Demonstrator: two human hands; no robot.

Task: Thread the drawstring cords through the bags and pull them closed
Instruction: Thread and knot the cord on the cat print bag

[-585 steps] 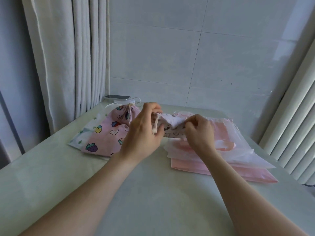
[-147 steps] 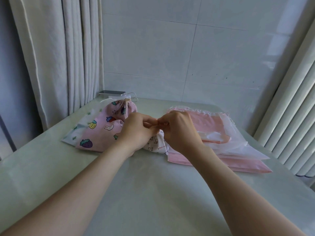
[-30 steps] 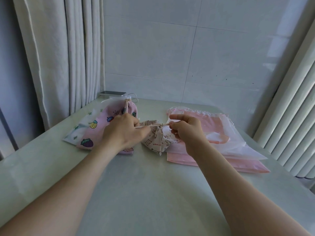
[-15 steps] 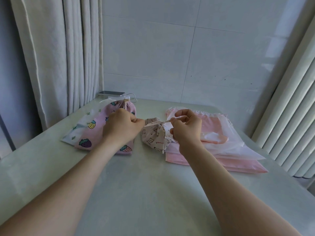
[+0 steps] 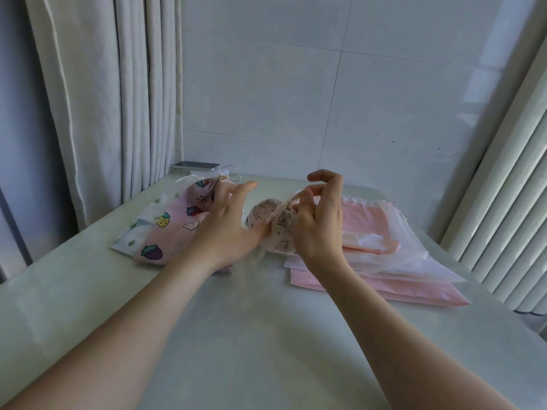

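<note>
Left hand [image 5: 225, 224] let go of the cord [image 5: 284, 207] and spread open, holding nothing, while the right hand [image 5: 318, 223] kept it pinched in curled fingers. The bag [image 5: 263, 220] sat cinched shut between them, beside the pink stack [image 5: 384, 261]. That one looked done.

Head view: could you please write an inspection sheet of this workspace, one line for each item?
Surface: pale, smooth table.
Job's things: small bear-print bag, neck gathered by its cord; fruit-print pink bag, neck gathered, lying on a white bag; flat pink bags stacked at right.
Clutter: clear plastic sleeves on the pink stack.
Hands: right hand pinches the cord; left hand open, fingers straight, beside the small bag.
Cables: white cable by a flat dark device at the far left corner.
Surroundings: curtain at left, tiled wall behind, white ribbed panel at right.
</note>
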